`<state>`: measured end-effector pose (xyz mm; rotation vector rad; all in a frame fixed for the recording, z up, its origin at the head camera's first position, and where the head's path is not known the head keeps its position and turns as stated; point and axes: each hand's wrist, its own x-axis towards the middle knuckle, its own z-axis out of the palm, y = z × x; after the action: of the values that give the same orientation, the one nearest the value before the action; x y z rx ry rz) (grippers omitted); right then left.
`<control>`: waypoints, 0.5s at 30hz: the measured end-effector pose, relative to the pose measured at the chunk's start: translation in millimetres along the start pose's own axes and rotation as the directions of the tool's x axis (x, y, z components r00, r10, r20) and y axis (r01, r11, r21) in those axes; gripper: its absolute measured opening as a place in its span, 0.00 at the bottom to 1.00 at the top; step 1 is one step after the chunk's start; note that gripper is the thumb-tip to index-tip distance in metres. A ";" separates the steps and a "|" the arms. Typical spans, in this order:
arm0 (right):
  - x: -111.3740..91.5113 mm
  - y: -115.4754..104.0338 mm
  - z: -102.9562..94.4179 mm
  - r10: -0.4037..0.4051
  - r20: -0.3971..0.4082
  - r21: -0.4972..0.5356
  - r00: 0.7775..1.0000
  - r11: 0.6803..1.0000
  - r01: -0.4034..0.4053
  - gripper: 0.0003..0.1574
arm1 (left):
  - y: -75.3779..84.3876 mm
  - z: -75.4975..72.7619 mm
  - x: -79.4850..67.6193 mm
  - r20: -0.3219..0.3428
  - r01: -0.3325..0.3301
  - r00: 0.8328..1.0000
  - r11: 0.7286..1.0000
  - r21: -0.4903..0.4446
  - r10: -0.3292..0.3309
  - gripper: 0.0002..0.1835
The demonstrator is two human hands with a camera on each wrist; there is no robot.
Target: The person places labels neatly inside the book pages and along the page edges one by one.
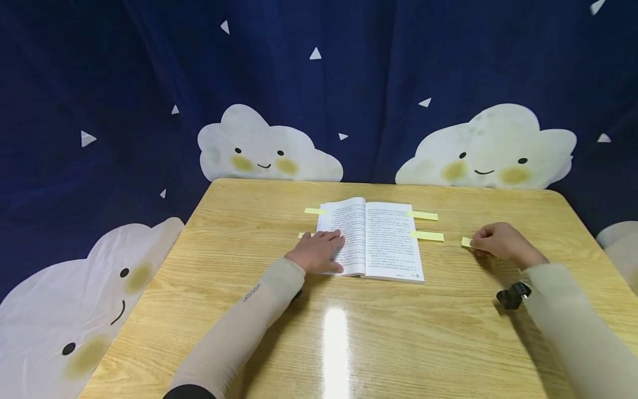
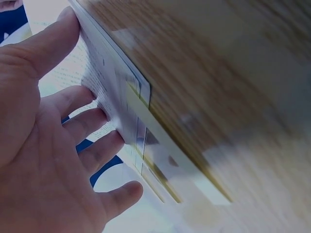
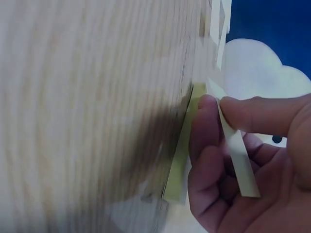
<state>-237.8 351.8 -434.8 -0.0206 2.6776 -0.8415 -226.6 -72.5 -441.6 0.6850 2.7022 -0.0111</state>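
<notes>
An open book [image 1: 391,238] with printed pages lies on the table. My left hand [image 1: 319,252] rests on its left page, fingers spread; in the left wrist view the fingertips touch the paper. Yellow sticky strips stick out past both side edges: an upper strip [image 1: 425,215] and a lower strip [image 1: 430,236] on the right, another strip [image 1: 314,211] at the upper left, and one partly hidden by the left hand. To the right of the book, my right hand [image 1: 503,244] pinches a yellow sticky strip [image 3: 237,155] between thumb and fingertip. A second yellow strip [image 3: 181,150] shows beside those fingers, close over the wood.
The wooden table [image 1: 423,338] reaches back to a dark blue curtain [image 1: 369,83] printed with smiling clouds and white triangles. A bright light reflection falls on the wood in front of the book. A small black device [image 1: 513,295] sits at the right wrist.
</notes>
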 end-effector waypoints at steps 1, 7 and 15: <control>-1.3 -1.7 1.2 -0.009 0.003 0.007 1.000 1.000 0.009 0.16 | 0.1 0.2 0.3 0.001 0.002 1.000 1.000 0.000 -0.002 0.42; -8.1 -20.8 12.6 -0.050 0.001 0.037 0.999 0.998 0.050 0.14 | -0.4 0.7 1.0 0.002 0.008 1.000 1.000 -0.007 -0.008 0.42; -13.0 -42.5 27.3 -0.119 -0.006 0.024 0.993 0.993 0.120 0.14 | -0.3 0.7 -0.7 -0.001 0.001 1.000 1.000 -0.022 -0.001 0.41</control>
<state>-220.5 303.0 -428.0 -0.1752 2.6914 -0.9115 -226.0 -73.1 -442.0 0.6779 2.6998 0.0192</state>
